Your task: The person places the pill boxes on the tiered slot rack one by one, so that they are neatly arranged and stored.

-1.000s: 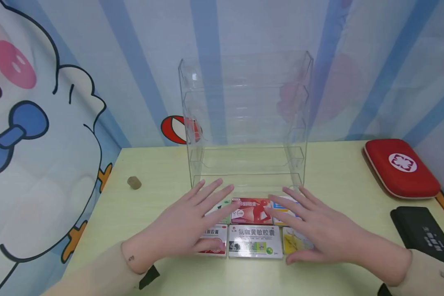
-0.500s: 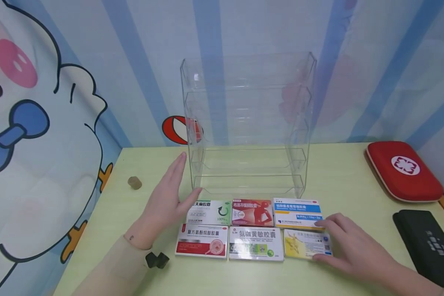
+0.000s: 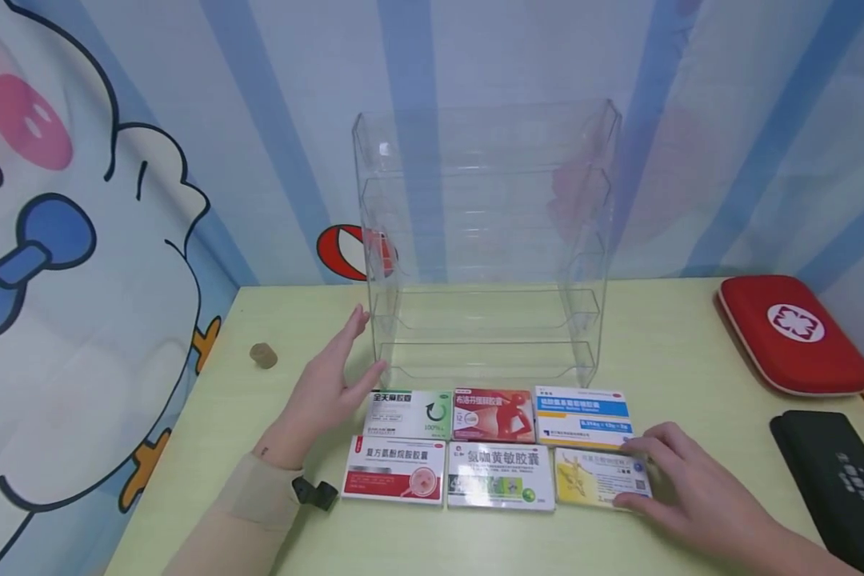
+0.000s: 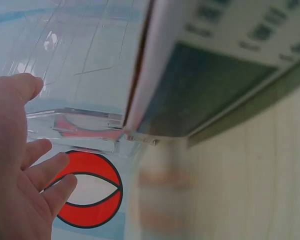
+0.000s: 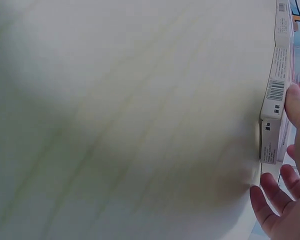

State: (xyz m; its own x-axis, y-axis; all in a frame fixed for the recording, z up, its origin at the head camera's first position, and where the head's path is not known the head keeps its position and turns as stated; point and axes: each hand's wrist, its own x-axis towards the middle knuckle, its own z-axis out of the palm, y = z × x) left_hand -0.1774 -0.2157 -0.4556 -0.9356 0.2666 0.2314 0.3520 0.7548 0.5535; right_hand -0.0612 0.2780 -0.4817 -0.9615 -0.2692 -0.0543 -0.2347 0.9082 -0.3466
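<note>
In the head view, my left hand (image 3: 327, 388) is held with fingers extended beside the lower left of a clear multi-tier display rack (image 3: 486, 344); whether it touches the rack cannot be told. My right hand (image 3: 698, 488) is at the right end of a yellow-and-white medicine box (image 3: 601, 478), thumb at its lower edge and index finger near its upper corner. The right wrist view shows the thumb (image 5: 296, 105) against a box edge, other fingers spread loosely. Behind that box lies a blue-and-white box (image 3: 583, 416); further left are a red box (image 3: 493, 416) and a green-and-white box (image 3: 409, 414).
Completing the front row are a red-and-white box (image 3: 394, 470) and a white capsule box (image 3: 501, 478). A red zip case (image 3: 792, 332) and black pouch (image 3: 835, 484) sit at the right. A small brown cylinder (image 3: 262, 355) stands left. A patterned curtain (image 3: 475, 48) hangs behind.
Both hands were spread over the boxes a second ago. My left hand has moved left beside the rack, and my right hand has moved right to the yellow-and-white box.
</note>
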